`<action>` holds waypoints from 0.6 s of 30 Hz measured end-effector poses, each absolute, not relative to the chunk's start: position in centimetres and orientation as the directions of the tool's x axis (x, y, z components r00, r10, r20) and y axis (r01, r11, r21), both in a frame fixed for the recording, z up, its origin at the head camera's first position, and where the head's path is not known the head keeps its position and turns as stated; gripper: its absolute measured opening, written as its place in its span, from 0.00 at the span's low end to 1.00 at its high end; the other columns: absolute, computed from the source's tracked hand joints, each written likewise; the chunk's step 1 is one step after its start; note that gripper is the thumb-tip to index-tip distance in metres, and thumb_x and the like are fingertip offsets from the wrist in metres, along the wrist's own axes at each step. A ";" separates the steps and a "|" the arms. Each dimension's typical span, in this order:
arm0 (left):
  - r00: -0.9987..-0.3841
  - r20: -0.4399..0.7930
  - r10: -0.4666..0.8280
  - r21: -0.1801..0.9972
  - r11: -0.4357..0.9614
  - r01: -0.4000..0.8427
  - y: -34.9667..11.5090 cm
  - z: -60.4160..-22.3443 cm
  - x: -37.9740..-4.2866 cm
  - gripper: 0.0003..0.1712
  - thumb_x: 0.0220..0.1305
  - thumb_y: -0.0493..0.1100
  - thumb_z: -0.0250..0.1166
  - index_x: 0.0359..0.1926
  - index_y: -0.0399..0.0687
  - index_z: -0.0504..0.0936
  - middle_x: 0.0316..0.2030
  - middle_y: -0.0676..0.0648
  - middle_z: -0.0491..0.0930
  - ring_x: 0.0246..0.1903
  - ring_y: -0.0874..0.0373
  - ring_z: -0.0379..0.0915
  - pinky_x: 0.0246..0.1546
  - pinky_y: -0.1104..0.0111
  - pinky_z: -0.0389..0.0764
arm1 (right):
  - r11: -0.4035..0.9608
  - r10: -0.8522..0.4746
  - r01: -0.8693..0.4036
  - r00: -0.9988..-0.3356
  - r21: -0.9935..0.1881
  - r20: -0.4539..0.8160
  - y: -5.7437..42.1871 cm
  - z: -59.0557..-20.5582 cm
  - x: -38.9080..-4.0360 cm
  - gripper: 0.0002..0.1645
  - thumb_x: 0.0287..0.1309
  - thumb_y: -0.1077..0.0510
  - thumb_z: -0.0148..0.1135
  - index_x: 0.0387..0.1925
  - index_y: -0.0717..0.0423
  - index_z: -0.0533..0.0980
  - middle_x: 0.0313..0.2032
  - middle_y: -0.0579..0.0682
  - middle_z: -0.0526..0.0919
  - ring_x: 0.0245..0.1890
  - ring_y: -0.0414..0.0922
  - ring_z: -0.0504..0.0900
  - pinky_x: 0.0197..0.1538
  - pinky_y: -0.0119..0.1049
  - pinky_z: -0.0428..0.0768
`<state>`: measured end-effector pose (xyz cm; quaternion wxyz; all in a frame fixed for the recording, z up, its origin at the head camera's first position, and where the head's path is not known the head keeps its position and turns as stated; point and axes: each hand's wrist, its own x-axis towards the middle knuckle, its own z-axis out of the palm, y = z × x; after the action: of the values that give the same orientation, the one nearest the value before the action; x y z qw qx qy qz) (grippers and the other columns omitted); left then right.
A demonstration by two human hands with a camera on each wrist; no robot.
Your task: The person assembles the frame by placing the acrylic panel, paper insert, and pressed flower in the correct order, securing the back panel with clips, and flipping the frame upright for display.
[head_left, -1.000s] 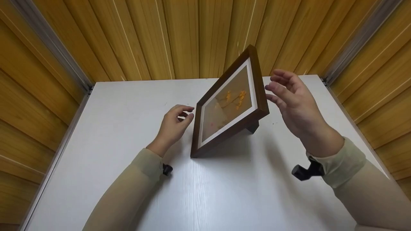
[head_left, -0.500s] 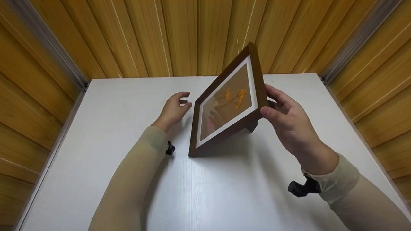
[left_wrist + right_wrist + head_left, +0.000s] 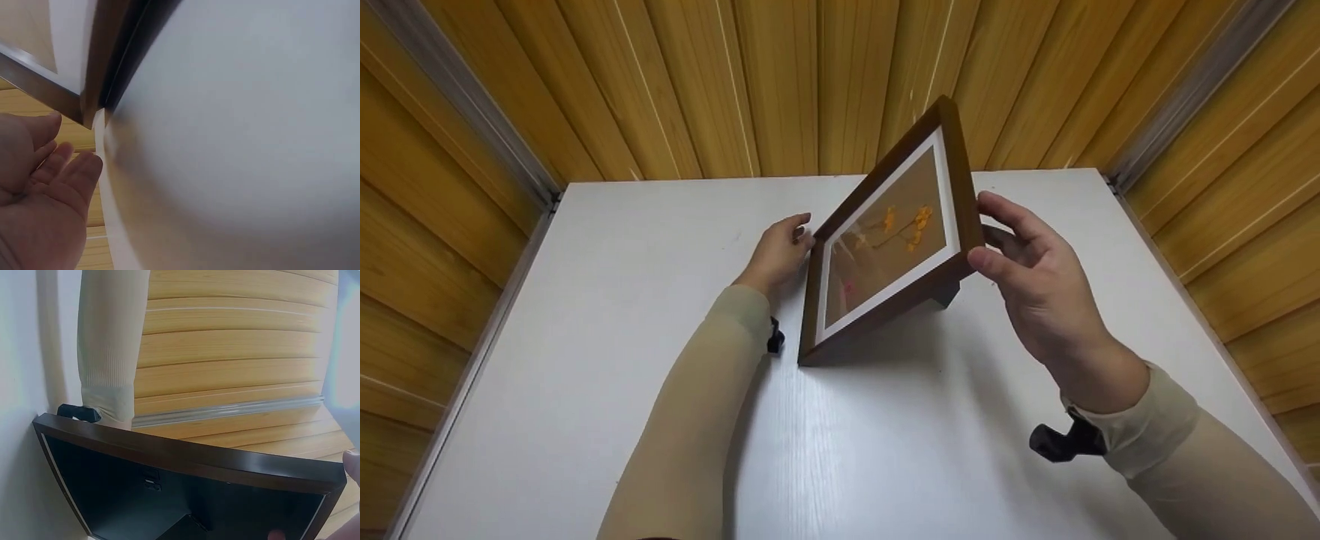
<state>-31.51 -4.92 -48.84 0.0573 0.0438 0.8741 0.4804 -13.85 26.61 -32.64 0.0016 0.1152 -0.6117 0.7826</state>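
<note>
A brown wooden picture frame (image 3: 952,172) with a white mat and pressed orange flowers (image 3: 916,225) leans back on the white table. In the head view its black support leg (image 3: 947,294) shows beneath it. My right hand (image 3: 1050,300) pinches the near right corner, thumb on the corner and a fingertip behind. The right wrist view shows the dark back panel (image 3: 124,472). My left hand (image 3: 778,255) is at the frame's left corner. In the left wrist view its relaxed fingers (image 3: 79,174) lie close to the corner, with a small gap.
The white table (image 3: 660,247) carries the frame and reaches back to a wood-plank wall (image 3: 780,82). Plank walls with grey metal rails (image 3: 1177,97) flank it on both sides. A black wrist device (image 3: 1069,442) sits at the right cuff.
My right hand has moved in from beside the frame and taken hold of its near right corner. My left hand has moved away from me and right, to the left corner.
</note>
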 end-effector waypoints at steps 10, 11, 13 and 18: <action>-0.983 -0.071 0.171 0.835 0.549 0.035 -3.6 -49.2 -31.7 0.26 0.87 0.35 0.59 0.80 0.41 0.78 0.74 0.39 0.83 0.75 0.46 0.79 0.79 0.55 0.81 | -0.248 -0.084 -0.160 -0.979 -0.956 0.185 26.7 -32.8 -13.1 0.38 0.69 0.73 0.71 0.78 0.65 0.72 0.75 0.59 0.73 0.69 0.53 0.79 0.69 0.36 0.84; -0.983 -0.072 0.168 0.835 0.550 0.033 -3.4 -49.1 -31.7 0.25 0.87 0.35 0.59 0.79 0.41 0.79 0.73 0.39 0.84 0.74 0.46 0.80 0.78 0.55 0.82 | -0.248 -0.081 -0.163 -0.979 -0.955 0.188 26.7 -32.7 -13.1 0.38 0.69 0.74 0.71 0.77 0.65 0.73 0.75 0.59 0.73 0.68 0.53 0.79 0.68 0.36 0.84; -0.984 -0.073 0.162 0.827 0.562 0.031 -3.2 -48.9 -31.6 0.24 0.87 0.36 0.59 0.78 0.42 0.80 0.71 0.40 0.85 0.72 0.47 0.82 0.76 0.56 0.83 | -0.240 -0.073 -0.164 -0.980 -0.957 0.186 26.6 -32.6 -13.0 0.37 0.68 0.75 0.71 0.76 0.65 0.74 0.75 0.58 0.74 0.67 0.52 0.80 0.66 0.36 0.85; -0.986 -0.086 0.145 0.794 0.608 0.020 -3.1 -48.5 -31.2 0.22 0.87 0.35 0.59 0.75 0.44 0.83 0.69 0.41 0.87 0.68 0.48 0.83 0.74 0.55 0.85 | -0.210 -0.072 -0.143 -0.984 -0.967 0.161 26.8 -32.2 -12.9 0.36 0.68 0.76 0.71 0.75 0.65 0.75 0.74 0.57 0.76 0.66 0.53 0.80 0.65 0.35 0.86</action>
<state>-31.16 -3.05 -48.48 0.0711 0.0461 0.8938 0.4404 -12.91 26.80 -32.25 0.0230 0.0855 -0.6282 0.7730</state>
